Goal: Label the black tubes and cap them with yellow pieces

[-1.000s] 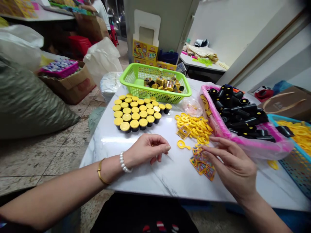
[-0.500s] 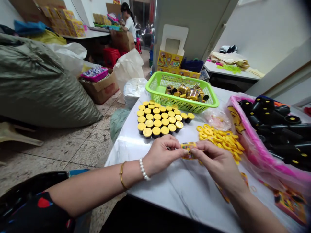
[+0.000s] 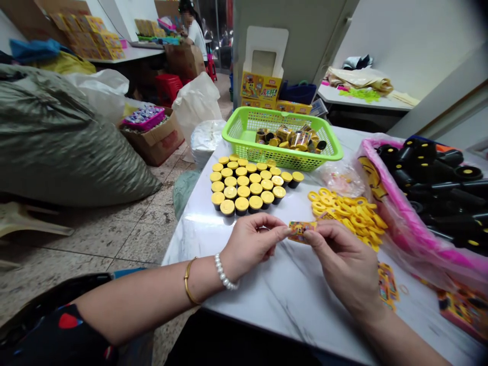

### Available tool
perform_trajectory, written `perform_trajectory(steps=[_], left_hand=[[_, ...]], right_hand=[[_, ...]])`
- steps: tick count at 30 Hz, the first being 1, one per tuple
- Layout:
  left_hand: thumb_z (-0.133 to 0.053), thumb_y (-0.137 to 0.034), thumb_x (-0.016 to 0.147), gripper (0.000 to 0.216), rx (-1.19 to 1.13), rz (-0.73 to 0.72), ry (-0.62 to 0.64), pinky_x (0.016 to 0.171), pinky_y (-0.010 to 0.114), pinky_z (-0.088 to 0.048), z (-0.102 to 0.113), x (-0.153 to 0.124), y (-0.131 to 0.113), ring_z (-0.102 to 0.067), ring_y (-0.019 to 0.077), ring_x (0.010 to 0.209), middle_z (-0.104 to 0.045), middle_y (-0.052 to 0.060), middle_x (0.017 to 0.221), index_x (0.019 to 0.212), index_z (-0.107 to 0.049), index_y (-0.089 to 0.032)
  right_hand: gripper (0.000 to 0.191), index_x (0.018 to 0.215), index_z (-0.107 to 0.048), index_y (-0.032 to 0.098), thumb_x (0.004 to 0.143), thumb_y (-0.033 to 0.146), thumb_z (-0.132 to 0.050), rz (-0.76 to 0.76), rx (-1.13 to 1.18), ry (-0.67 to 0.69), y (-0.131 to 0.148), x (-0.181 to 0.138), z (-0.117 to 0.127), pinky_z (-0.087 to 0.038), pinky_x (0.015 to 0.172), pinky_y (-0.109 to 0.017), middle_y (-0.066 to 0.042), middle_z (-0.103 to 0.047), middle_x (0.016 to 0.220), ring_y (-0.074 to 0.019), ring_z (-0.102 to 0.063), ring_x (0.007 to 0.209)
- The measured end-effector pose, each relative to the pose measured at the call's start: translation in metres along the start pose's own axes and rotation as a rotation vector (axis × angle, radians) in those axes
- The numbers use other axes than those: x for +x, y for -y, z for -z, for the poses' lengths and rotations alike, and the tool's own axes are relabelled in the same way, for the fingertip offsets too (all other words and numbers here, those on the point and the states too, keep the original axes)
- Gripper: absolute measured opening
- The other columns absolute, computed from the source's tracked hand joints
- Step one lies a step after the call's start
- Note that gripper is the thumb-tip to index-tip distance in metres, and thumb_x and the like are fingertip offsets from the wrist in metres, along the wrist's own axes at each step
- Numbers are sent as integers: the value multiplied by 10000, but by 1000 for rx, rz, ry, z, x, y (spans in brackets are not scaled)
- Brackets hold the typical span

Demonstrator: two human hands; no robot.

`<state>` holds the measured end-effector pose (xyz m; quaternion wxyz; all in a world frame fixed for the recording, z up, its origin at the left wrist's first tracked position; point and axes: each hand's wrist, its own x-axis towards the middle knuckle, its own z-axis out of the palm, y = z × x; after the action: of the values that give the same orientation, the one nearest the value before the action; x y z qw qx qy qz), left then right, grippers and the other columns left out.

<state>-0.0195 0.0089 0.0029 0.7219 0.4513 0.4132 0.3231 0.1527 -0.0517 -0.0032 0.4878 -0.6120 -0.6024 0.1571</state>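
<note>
Between my two hands is a small, colourful printed label [image 3: 299, 230], mostly yellow and held nearly flat above the table. My left hand [image 3: 253, 239] pinches its left end between thumb and fingers. At its right end, my right hand [image 3: 345, 259] grips it the same way, with the thumb on the printed face. Behind the left hand stand rows of small black cups with yellow lids [image 3: 243, 191]. Yellow plastic rings [image 3: 353, 216] lie heaped just beyond the right hand. More printed labels [image 3: 388, 284] rest by my right wrist, partly hidden by it.
A green basket [image 3: 282, 161] at the back holds wrapped yellow-and-black pieces. On the right, a pink-rimmed, plastic-lined container [image 3: 385, 239] is full of black parts. A clear bag [image 3: 340, 178] lies between them. A large sack [image 3: 68, 142] fills the left floor. A person [image 3: 194, 33] sits far back.
The label has turned from a curled, tilted shape to a flatter one with its printed face more visible. Both hands still pinch it. The view has shifted slightly.
</note>
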Motion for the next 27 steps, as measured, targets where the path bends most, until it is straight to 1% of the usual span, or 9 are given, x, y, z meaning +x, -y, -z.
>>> perform_trajectory(steps=[5,8,12,14,16,18,21,24,27], left_hand=[[-811,-427,676,353,-56,25,13,372,173,-282,-1,0,0,-369,46,390,-486,-69,477,825,-669,-140],[-817,-415,663,329,-23,-27,8,378,184,-285,-1,-2,-2,-375,47,391,-502,-66,484,768,-665,-143],[-788,-386,699,262,56,-103,7,431,208,-337,0,-3,-4,-447,74,459,-552,-32,537,746,-705,-142],[-798,-343,686,221,93,-208,-32,527,222,-405,2,-3,-5,-524,100,581,-597,3,621,686,-706,-142],[-816,-317,665,239,121,-303,-98,598,226,-426,4,-2,-4,-547,114,665,-604,17,672,602,-666,-141],[-817,-344,670,285,109,-271,-129,541,215,-380,6,0,-3,-496,93,586,-551,-14,605,606,-624,-144],[-821,-398,666,341,41,-146,-142,445,196,-258,7,0,-1,-357,54,441,-445,-87,501,740,-587,-162],[-824,-385,662,359,26,-136,-128,434,192,-253,6,-1,-1,-349,43,418,-461,-95,507,824,-598,-158],[-793,-368,698,299,40,-117,-63,427,198,-281,6,-2,-3,-375,48,411,-490,-74,503,823,-648,-139]], right_hand=[[131,765,-648,222,883,273,-671,54,3,-28,0,-1,-1,-473,669,-308,-25,-645,812,-178,-601,764],[112,772,-640,220,871,244,-688,87,8,0,-2,-4,-6,-465,709,-305,-16,-642,812,-165,-597,765],[162,757,-627,213,905,278,-641,14,54,134,-4,-4,-12,-455,690,-296,-16,-638,795,-157,-588,739],[209,739,-630,209,923,306,-610,-27,69,225,-5,0,-12,-446,665,-293,-15,-634,768,-156,-581,718],[240,717,-636,205,920,329,-608,-51,52,259,-5,5,-10,-437,649,-295,-16,-633,743,-158,-576,700],[243,712,-641,203,908,345,-621,-73,36,232,-4,10,-8,-433,640,-294,-17,-635,737,-160,-573,689],[205,740,-652,208,889,347,-648,-92,67,145,2,13,-8,-438,644,-283,-9,-636,750,-155,-573,696],[184,733,-649,218,883,325,-660,-80,105,69,9,13,-10,-437,645,-266,8,-613,739,-140,-557,691],[164,734,-653,225,880,298,-669,-38,109,39,12,10,-12,-442,678,-267,7,-615,764,-142,-563,728]])
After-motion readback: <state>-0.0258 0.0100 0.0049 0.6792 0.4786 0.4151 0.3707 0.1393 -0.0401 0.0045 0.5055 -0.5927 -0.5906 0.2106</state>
